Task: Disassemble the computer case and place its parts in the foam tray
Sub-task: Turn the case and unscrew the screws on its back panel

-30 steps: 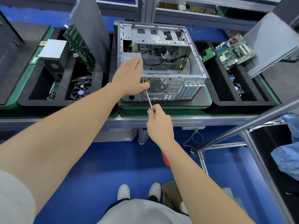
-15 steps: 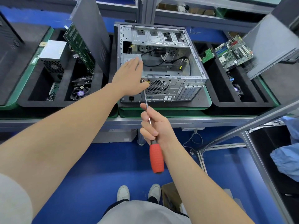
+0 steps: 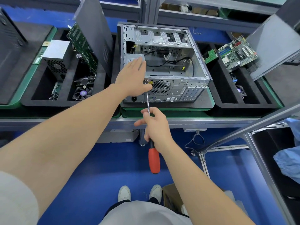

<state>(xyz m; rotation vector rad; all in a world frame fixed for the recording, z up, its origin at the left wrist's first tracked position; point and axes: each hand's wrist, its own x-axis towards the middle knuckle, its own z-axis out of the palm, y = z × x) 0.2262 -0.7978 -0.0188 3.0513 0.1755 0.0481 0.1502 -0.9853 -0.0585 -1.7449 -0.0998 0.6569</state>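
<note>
An open grey computer case (image 3: pixel 172 62) lies on its side on the bench, its rear panel facing me. My left hand (image 3: pixel 132 78) rests flat, fingers spread, on the power supply (image 3: pixel 129 59) in the case's near left corner. My right hand (image 3: pixel 154 125) grips a long screwdriver (image 3: pixel 153 158) with a red handle around its metal shaft; the tip touches the rear panel at the top, beside the fan grille (image 3: pixel 160 86). A black foam tray (image 3: pixel 48 101) on the left holds a power supply unit, a fan, a green board and a leaning side panel.
A second foam tray (image 3: pixel 243 104) to the right holds a motherboard (image 3: pixel 237 53) and a leaning panel (image 3: pixel 274 44). The bench's metal front edge (image 3: pixel 211 121) runs across. A slanted aluminium rail (image 3: pixel 253 127) stands at my right, with a cardboard box (image 3: pixel 172 198) by my feet.
My right hand has slid down the screwdriver shaft toward the handle, so the red handle now shows below it. The left hand stays on the power supply.
</note>
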